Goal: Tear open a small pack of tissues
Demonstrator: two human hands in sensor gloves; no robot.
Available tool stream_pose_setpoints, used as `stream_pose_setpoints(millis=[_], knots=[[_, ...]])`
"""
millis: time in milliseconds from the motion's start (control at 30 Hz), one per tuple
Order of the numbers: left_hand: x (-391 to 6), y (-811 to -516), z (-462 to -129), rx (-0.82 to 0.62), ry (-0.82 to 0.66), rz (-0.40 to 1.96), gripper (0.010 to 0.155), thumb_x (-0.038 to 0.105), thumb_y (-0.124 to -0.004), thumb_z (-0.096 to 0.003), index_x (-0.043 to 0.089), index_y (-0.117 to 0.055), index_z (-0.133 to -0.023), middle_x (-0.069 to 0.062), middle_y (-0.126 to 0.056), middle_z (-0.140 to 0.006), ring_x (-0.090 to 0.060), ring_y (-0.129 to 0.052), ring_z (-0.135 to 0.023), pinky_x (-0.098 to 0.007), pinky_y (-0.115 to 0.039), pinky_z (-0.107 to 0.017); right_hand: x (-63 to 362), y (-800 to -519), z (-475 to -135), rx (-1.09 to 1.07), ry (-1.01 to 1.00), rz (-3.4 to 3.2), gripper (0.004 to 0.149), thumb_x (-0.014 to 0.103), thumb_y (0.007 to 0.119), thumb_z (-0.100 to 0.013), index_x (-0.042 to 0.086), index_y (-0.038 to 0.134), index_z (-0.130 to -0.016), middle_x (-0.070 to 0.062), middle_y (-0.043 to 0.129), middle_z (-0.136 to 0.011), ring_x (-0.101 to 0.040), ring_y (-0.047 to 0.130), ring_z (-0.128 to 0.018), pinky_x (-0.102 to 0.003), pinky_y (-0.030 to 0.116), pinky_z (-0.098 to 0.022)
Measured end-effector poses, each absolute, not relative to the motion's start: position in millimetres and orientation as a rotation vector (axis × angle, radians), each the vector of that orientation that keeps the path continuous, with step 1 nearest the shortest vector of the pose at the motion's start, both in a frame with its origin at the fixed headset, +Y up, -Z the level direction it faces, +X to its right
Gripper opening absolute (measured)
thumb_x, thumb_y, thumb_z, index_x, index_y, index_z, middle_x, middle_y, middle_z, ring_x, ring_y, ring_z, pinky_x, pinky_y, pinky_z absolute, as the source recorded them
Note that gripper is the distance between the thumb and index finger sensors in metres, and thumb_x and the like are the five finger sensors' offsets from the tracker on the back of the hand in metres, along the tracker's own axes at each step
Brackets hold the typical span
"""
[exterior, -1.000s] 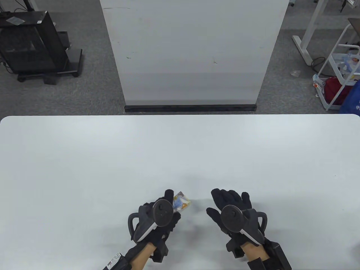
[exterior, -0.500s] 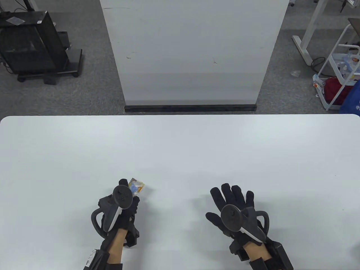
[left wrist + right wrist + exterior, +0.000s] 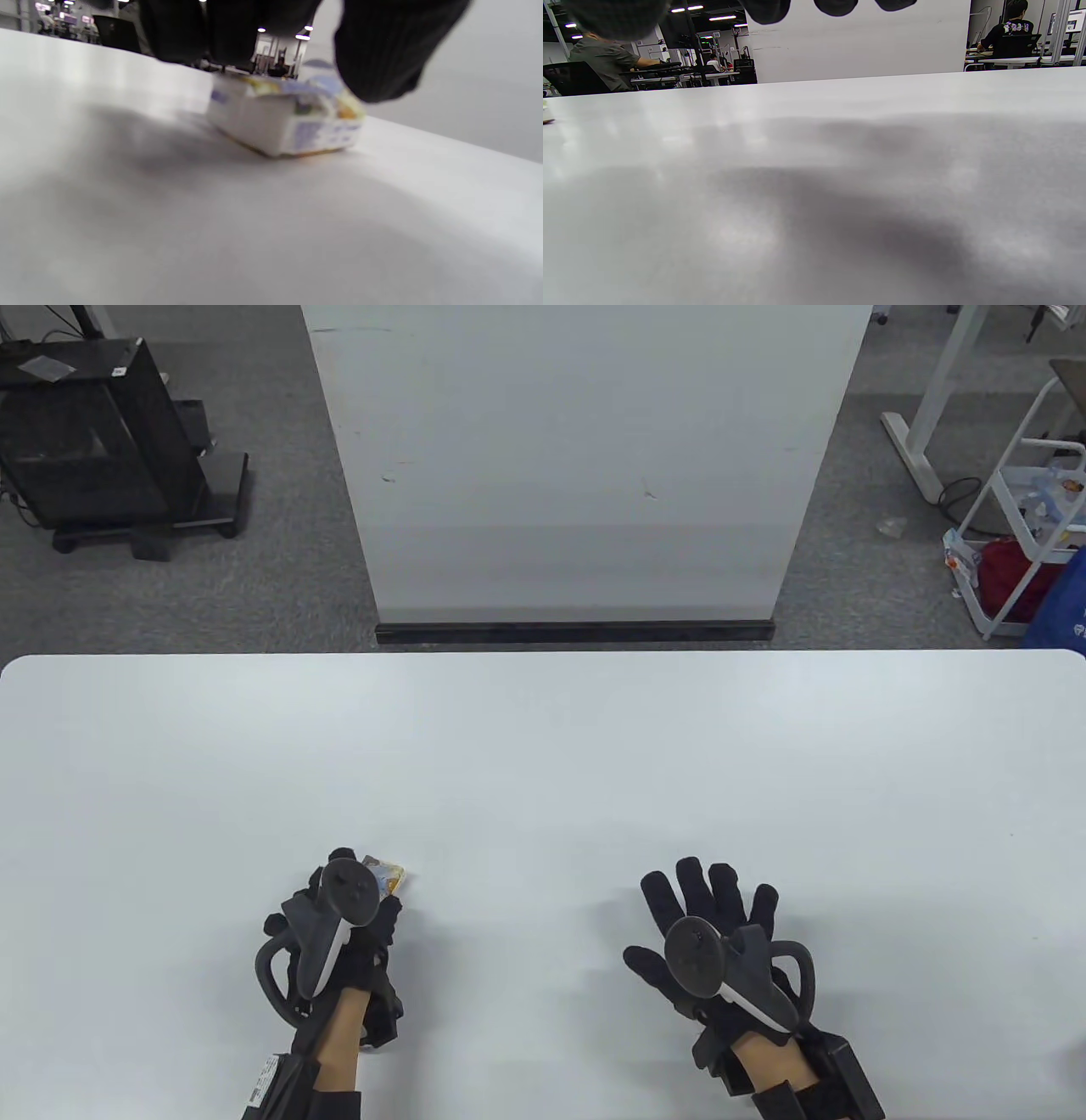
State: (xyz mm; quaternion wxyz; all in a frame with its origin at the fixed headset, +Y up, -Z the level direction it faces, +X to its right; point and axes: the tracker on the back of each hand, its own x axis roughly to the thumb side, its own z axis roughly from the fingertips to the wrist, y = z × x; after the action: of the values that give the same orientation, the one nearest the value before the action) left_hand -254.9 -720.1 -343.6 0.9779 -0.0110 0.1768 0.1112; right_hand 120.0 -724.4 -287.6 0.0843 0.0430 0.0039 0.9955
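The small tissue pack [image 3: 388, 875], white with blue and orange print, lies on the white table [image 3: 543, 746] at the front left. My left hand [image 3: 363, 872] holds it from above. In the left wrist view the pack [image 3: 284, 123] rests flat on the table, with my fingers [image 3: 229, 34] on its top and my thumb [image 3: 382, 51] at its right end. My right hand [image 3: 674, 918] hovers open and empty at the front right, fingers spread, well apart from the pack. Its fingertips [image 3: 835, 5] show at the top of the right wrist view.
A tall white panel [image 3: 577, 466] stands on the floor behind the table's far edge. A black cabinet [image 3: 93, 432] is at the back left and a white cart [image 3: 1035, 543] at the back right.
My left hand has carried the tissue pack from near the table's middle to the left and down onto the table. My right hand has stayed in place and spread its fingers.
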Motion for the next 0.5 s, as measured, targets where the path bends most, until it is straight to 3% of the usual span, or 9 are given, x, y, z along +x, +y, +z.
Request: stream_pose_setpoints(millis=[300, 500], knots=[[-215.3, -713.7, -330.4, -0.024, 0.144, 0.209, 0.082, 0.065, -0.074, -0.0454, 0.035, -0.039, -0.113, -0.012, -0.038, -0.123, -0.057, -0.037, -0.109, -0.076, -0.031, -0.073, 116.2, -730.1, -287.9, 0.170, 0.067, 2.972, 0.087, 0.076, 0.068, -0.043, 0.039, 0.044, -0.118, -0.003, 0.035, -0.127, -0.045, 0.034, -0.115, -0.077, 0.026, -0.071], [-189.2, -717.3, -326.5, -0.110, 0.006, 0.139, 0.085, 0.069, -0.075, -0.0429, 0.040, -0.035, -0.113, -0.008, -0.028, -0.125, -0.057, -0.026, -0.110, -0.078, -0.026, -0.072, 115.9, -729.5, -287.2, 0.186, 0.045, 2.952, 0.086, 0.076, 0.069, -0.043, 0.042, 0.045, -0.118, -0.003, 0.033, -0.128, -0.046, 0.033, -0.115, -0.079, 0.027, -0.070]])
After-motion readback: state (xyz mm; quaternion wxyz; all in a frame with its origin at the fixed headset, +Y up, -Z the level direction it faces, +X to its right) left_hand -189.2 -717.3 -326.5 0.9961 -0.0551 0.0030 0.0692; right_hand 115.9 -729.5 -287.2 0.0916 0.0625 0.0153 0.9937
